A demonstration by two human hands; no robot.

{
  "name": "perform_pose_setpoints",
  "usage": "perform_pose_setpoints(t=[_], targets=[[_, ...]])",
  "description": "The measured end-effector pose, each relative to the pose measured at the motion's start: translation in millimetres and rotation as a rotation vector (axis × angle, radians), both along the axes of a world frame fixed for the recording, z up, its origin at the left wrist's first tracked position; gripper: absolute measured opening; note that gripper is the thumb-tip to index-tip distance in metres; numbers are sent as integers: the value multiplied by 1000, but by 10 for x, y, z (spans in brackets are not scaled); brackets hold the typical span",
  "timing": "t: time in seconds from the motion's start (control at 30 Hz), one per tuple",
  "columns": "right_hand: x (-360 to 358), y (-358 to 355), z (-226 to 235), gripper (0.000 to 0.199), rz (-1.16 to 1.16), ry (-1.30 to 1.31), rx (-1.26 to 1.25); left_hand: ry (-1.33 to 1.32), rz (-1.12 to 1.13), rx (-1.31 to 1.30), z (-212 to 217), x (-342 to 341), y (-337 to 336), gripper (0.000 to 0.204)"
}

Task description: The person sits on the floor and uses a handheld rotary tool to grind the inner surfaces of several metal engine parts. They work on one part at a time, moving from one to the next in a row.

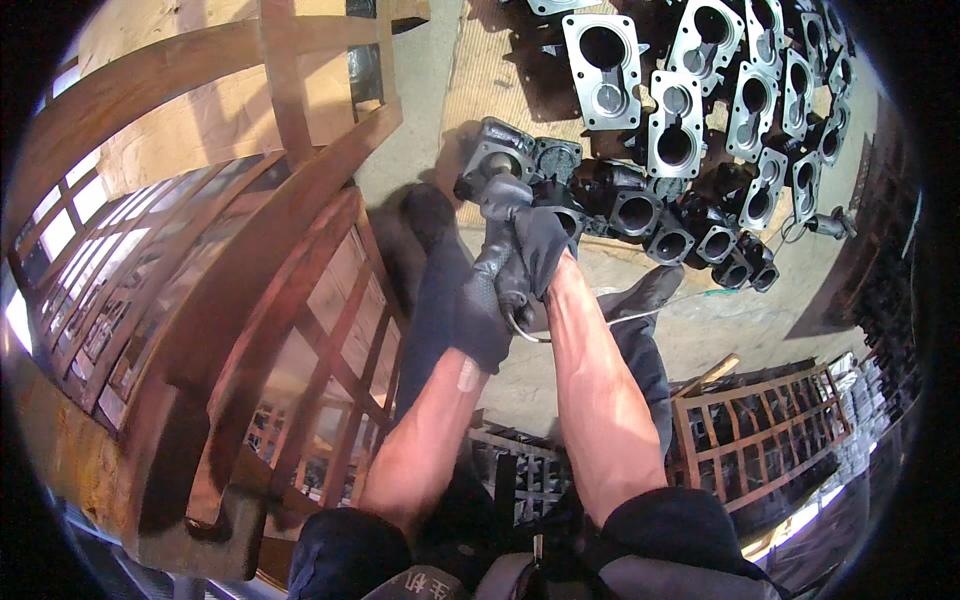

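Observation:
Both of my hands wear dark gloves and are closed around a dark handheld power tool [513,283]. A pale hose or cord curves out of its near end. My left hand [482,295] grips the tool's near part, and my right hand [541,243] wraps it from the right side, farther forward. The tool's far end points at a dark metal casting [487,158] with a flat flange. Contact between its tip and the casting is hard to make out. More dark castings [635,213] with round openings lie just to the right.
Several castings with machined silver faces [676,125] stand in rows on cardboard [480,85] at the far right. Brown metal racks [300,200] rise close on my left. Another rack [765,430] lies at lower right. A dark tool-like object [830,225] with a cable lies beyond the castings.

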State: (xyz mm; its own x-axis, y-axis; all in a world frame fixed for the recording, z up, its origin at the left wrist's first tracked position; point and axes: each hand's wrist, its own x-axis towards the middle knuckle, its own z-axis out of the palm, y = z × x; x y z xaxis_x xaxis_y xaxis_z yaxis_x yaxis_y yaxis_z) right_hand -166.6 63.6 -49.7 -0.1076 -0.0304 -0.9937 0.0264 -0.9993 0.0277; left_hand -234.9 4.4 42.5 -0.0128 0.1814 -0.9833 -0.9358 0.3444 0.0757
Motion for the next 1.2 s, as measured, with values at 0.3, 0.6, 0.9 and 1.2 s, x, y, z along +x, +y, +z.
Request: perform_pose_setpoints(t=[0.3,0.6,0.9,1.2], targets=[[28,-92,214,18,-132,88,24,121,-56,-11,187,17,-32,24],[79,-23,497,26,-101,56,91,205,-197,72,431,50,-26,32],[81,-93,181,29,115,18,66,122,-81,21,283,33,22,27],[120,-282,-182,28,2,110,137,129,-110,-13,100,-3,-33,25]])
